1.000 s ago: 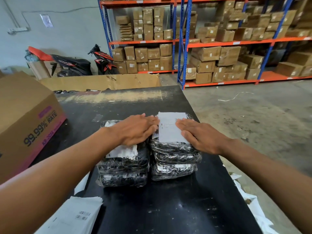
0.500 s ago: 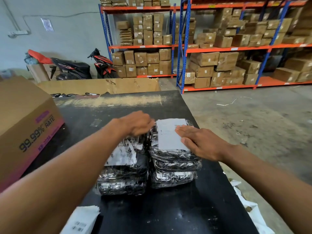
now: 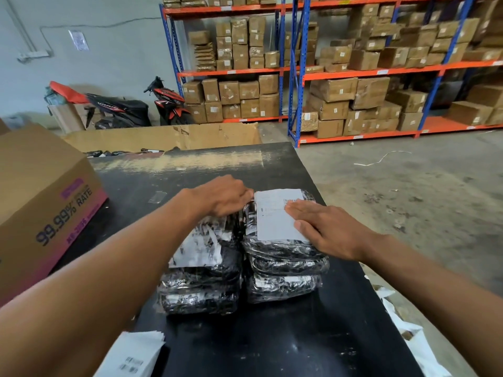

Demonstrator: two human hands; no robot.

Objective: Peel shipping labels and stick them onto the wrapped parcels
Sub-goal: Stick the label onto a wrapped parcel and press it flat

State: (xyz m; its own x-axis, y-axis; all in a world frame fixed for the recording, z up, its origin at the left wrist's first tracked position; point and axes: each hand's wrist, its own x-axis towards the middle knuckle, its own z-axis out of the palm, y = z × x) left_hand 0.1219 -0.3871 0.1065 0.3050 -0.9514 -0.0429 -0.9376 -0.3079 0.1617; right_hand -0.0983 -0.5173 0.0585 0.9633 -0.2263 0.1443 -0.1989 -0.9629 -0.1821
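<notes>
While my right hand point(image 3: 330, 229) is pressing the label point(image 3: 275, 213) flat with open fingers, the left hand point(image 3: 221, 195) is gripping the parcel point(image 3: 283, 248) edge — more labels point(image 3: 133, 355) are waiting.

I see a black table point(image 3: 272, 346) carrying two stacks of wrapped parcels side by side, the left stack point(image 3: 200, 289) touching the right stack point(image 3: 283, 270). A cardboard box point(image 3: 40, 202) sits at its left edge, and a pile of labels point(image 3: 133, 355) lies at the near corner.

parcels point(image 3: 283, 257): glossy crinkled plastic wrap | label point(image 3: 275, 216): matt paper | table point(image 3: 272, 344): glossy black
</notes>
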